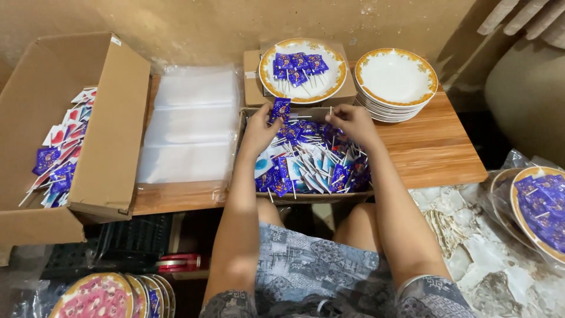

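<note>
1. We see the left hand with its fingers pinched narrow on one blue packet, raised just above the shallow tray of mixed blue and white packets.
2. The right hand rests in the pile's far right; its fingers look closed on a thin white stick.
3. We judge the tray sits near the worktop front edge for easy reach.
4. Far behind, a gold-rimmed plate holds sorted packets; stacked empty plates lie right.
5. Clear plastic sheets cover the left; open wood remains right.

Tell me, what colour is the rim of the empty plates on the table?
Gold, patterned, around a white middle on the empty plates; the head view shows it.
</note>
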